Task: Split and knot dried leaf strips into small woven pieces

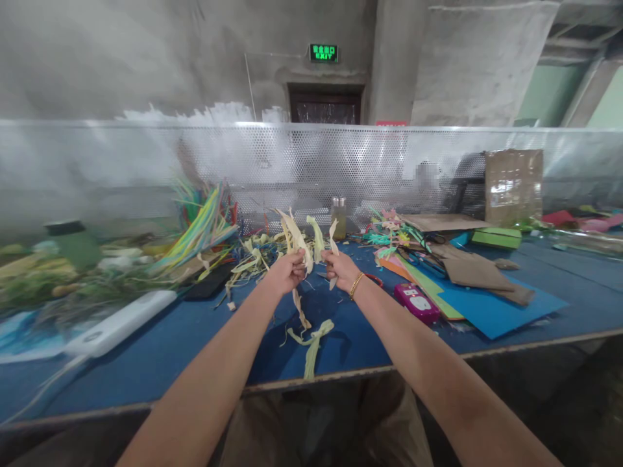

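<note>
Both hands pinch pale husk strips [299,243] above the blue tabletop [160,353]. The left hand [287,272] and right hand [341,269] sit side by side. The strips stand up from the fists. More strips [311,340] lie below them.

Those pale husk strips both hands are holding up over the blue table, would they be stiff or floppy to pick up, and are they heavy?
The husk strips look thin and papery, so probably very light. They stand up in curves above the left hand and right hand, while a piece droops below, so likely semi-stiff yet bendable. The frayed edges suggest they may tear easily. The loose strip on the table lies limp.
</note>
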Tool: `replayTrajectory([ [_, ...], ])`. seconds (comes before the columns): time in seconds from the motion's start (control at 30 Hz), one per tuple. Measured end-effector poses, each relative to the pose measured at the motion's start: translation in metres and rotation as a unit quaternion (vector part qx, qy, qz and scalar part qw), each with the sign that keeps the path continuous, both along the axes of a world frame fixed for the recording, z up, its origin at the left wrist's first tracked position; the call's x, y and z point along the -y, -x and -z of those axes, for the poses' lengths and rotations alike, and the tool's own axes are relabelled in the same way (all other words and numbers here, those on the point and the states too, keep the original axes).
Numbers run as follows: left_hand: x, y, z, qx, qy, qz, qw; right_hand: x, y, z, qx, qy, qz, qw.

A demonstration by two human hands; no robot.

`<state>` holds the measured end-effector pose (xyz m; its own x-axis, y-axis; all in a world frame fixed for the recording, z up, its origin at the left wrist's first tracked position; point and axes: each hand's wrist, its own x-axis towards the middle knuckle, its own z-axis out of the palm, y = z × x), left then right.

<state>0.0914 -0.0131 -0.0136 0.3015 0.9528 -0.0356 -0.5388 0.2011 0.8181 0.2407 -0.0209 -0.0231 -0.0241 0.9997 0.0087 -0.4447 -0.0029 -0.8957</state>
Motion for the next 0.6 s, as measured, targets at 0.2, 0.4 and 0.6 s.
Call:
replayTrajectory([
  [0.2,0.0029,0.0034,-0.0065,-0.011,0.001,-0.049,0.999,0.0007,-0.0009,-0.0024,-0.017,0.016,0.008,1.000],
  [0.4,0.0019,0.0015,-0.0029,-0.013,-0.005,-0.016,1.000,0.0012,-0.0007,-0.0030,-0.008,0.019,0.012,1.000],
  [0.6,0.0023,0.0007,-0.0023,-0.015,0.003,-0.018,1.000,-0.0009,-0.0014,-0.0022,-0.010,0.021,0.015,1.000],
])
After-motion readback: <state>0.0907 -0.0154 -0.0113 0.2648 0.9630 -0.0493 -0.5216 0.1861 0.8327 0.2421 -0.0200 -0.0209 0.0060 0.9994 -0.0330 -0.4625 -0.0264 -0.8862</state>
